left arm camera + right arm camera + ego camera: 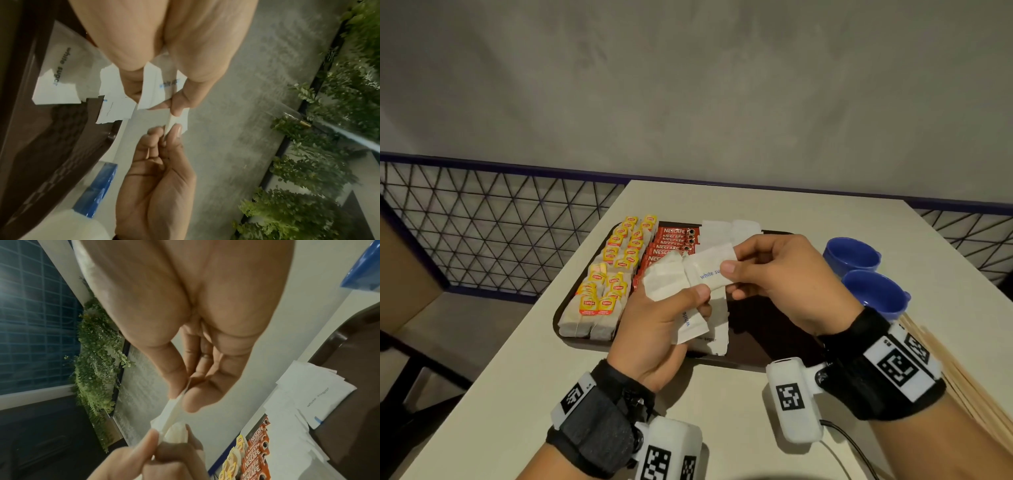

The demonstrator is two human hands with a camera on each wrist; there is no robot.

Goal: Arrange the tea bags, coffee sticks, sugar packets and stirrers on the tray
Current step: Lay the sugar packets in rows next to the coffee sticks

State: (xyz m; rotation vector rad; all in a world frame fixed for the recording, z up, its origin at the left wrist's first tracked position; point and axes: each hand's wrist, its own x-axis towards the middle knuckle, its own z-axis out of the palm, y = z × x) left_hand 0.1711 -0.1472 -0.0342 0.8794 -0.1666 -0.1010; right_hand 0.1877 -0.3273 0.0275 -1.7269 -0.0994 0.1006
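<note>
Peeling one sugar packet (710, 265) off the bunch of sugar packets (671, 287) is the step in hand, judged from the two grips. The left hand (654, 329) is curled round the bunch above the tray (763, 342); the right hand (777, 277) pinches the single packet between thumb and fingertips. The packet is best drawn out flat and laid beside the coffee sticks (671, 243), past the tea bags (609, 267), with the packets already lying there. The stirrers (959, 370) lie on the tabletop (517, 377).

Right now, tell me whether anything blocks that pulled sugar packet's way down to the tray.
Nothing visible does. The right hand pinches one sugar packet from the left hand's bundle, above the tray; bare tray lies below, beside sugar packets already laid.
</note>
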